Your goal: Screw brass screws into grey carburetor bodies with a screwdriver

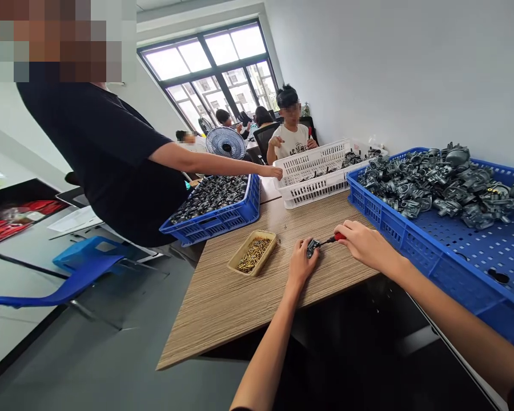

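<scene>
My left hand is closed around a small grey metal casting and steadies it on the wooden table. In my right hand is a screwdriver with a red handle. Its dark shaft points left, and the tip meets the casting; the exact contact spot is too small to make out. Left of my left hand stands a tan tray of brass-coloured screws or pins.
A blue crate heaped with metal castings stands right. A white crate and another blue crate of dark parts line the far side. A person in black reaches to the white crate; another sits behind it.
</scene>
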Motion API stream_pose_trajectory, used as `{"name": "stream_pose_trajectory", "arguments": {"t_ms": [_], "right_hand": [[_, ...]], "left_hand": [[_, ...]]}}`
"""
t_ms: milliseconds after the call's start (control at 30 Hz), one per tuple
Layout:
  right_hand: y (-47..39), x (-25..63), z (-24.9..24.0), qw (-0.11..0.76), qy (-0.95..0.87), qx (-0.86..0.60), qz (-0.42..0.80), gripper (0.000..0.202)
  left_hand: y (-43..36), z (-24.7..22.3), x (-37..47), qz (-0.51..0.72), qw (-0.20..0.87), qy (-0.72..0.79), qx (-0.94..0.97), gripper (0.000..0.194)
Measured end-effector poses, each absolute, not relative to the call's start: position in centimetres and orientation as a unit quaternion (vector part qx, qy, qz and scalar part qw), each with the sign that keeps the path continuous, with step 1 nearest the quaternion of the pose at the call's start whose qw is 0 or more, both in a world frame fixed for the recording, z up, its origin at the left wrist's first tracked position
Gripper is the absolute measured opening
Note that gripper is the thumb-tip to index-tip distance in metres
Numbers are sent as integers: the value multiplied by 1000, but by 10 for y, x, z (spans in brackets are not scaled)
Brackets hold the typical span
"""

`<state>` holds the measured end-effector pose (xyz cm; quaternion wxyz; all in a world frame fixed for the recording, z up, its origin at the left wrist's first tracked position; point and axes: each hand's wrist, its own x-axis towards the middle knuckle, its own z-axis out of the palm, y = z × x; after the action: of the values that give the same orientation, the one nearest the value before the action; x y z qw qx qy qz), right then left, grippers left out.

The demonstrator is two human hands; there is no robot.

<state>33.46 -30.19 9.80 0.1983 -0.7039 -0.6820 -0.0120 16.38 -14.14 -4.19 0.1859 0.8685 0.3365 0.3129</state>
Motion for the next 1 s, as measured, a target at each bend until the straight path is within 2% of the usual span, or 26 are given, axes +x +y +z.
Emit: {"name": "stream_pose_trajectory", "arguments": {"t_ms": [333, 433, 533, 700, 800, 900, 1000], "right_hand": [[-305, 333, 95, 237, -674, -696, 76, 20], [-304, 331, 96, 204, -654, -726, 58, 10], [-303, 330, 98, 166, -623, -763, 43, 18], [-303, 334, 95, 237, -671, -696, 97, 15], [-302, 333, 95, 194, -652, -730, 64, 11], [-302, 331, 96, 146, -620, -770, 31, 23], [-303, 333, 96, 196, -651, -731, 68, 15]], "left_hand": [[-141, -40, 165, 314, 178, 338, 869, 36], [-141, -41, 165, 315, 177, 339, 869, 37], [-141, -41, 165, 317, 179, 337, 868, 36], [-142, -41, 165, 317, 173, 339, 869, 36], [-142, -42, 165, 314, 172, 347, 867, 37], [-141, -43, 166, 316, 175, 346, 866, 37], [-141, -43, 166, 319, 174, 345, 865, 37]]}}
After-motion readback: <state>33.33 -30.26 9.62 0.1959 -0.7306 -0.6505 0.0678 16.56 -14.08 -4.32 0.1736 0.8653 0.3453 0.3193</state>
